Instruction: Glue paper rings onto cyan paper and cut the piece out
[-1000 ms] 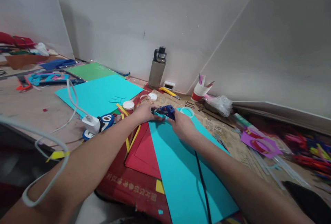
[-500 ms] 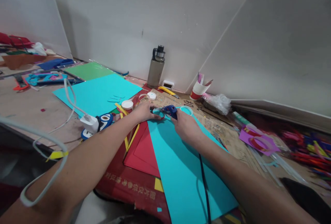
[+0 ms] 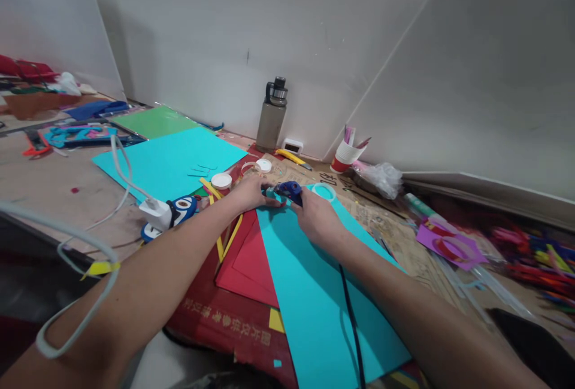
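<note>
A blue glue gun with a black cord is in my right hand, its nozzle pointing left. My left hand is closed on a small turquoise paper piece, right by the nozzle. Both hands are over the top end of a long turquoise sheet, which lies partly over red sheets. Just behind my right hand lies a light turquoise ring. Yellow strips lie beneath my left forearm.
A grey bottle stands by the wall, near a yellow cutter and a paper cup of pens. At left, a white plug sits in a blue power strip, its cable looping over my left forearm. Purple paper is at right.
The glue gun and my right hand have shifted slightly left, closer to my left hand. The black cord has moved a little left as well.
</note>
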Action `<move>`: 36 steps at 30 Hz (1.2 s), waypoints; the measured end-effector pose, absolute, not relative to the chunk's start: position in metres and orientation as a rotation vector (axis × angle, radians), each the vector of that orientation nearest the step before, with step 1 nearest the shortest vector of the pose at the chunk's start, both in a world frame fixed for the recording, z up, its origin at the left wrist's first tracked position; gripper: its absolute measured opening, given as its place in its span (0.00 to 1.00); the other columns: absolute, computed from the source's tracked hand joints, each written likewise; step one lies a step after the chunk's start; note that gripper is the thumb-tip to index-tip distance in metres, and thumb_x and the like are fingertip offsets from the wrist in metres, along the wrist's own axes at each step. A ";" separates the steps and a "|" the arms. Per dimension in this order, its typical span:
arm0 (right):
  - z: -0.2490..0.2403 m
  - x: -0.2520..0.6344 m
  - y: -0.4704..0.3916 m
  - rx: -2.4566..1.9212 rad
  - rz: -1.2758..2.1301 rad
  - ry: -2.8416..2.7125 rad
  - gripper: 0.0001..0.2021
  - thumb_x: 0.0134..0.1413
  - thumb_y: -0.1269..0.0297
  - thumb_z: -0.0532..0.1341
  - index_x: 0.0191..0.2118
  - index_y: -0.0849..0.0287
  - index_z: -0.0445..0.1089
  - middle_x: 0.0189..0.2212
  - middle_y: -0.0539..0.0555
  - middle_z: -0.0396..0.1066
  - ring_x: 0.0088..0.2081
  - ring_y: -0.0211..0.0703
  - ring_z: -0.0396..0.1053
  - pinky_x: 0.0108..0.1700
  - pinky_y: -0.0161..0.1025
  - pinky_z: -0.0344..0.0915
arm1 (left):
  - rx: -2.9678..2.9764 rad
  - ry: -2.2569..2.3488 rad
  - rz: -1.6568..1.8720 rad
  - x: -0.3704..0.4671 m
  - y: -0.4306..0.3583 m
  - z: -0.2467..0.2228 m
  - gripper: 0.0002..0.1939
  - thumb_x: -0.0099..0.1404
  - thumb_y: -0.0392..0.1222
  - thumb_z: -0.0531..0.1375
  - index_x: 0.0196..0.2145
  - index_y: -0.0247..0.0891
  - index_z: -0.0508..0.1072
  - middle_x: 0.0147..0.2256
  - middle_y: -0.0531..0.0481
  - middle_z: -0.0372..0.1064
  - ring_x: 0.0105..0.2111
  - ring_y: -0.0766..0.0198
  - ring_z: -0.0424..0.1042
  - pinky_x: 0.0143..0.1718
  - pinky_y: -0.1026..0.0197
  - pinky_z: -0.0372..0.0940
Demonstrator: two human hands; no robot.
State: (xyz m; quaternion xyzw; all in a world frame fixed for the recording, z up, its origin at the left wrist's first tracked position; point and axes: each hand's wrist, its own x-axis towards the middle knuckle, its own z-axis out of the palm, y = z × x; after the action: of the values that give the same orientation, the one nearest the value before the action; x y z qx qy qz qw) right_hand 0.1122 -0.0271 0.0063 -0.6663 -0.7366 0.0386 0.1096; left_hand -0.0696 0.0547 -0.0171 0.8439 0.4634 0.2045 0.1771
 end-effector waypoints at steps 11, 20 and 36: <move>0.011 0.124 -0.029 -1.979 0.156 -2.093 0.15 0.64 0.57 0.51 0.51 0.60 0.63 0.43 0.61 0.73 0.43 0.52 0.72 0.37 0.38 0.59 | 2.467 1.164 0.634 -0.070 0.059 -0.022 0.34 0.50 0.61 0.65 0.52 0.43 0.72 0.49 0.45 0.71 0.50 0.52 0.67 0.51 0.54 0.60; 0.008 0.125 -0.031 -2.000 0.154 -2.089 0.13 0.63 0.61 0.52 0.48 0.62 0.64 0.42 0.62 0.73 0.42 0.52 0.72 0.36 0.38 0.60 | 2.561 1.115 0.610 -0.067 0.055 -0.020 0.27 0.56 0.58 0.63 0.50 0.42 0.74 0.50 0.45 0.69 0.54 0.50 0.63 0.57 0.49 0.55; 0.012 0.121 -0.035 -2.077 0.119 -2.125 0.11 0.62 0.62 0.52 0.47 0.61 0.62 0.41 0.62 0.73 0.42 0.52 0.72 0.34 0.38 0.57 | 2.532 1.181 0.561 -0.065 0.055 -0.019 0.26 0.53 0.59 0.64 0.46 0.43 0.76 0.43 0.45 0.70 0.47 0.50 0.66 0.52 0.50 0.59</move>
State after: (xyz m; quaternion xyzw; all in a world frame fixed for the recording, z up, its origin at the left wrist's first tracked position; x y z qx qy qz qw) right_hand 0.1209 -0.0352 0.0119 -0.6961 -0.7119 0.0399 0.0838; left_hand -0.0649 0.0550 -0.0189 0.8791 0.4101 0.1948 0.1453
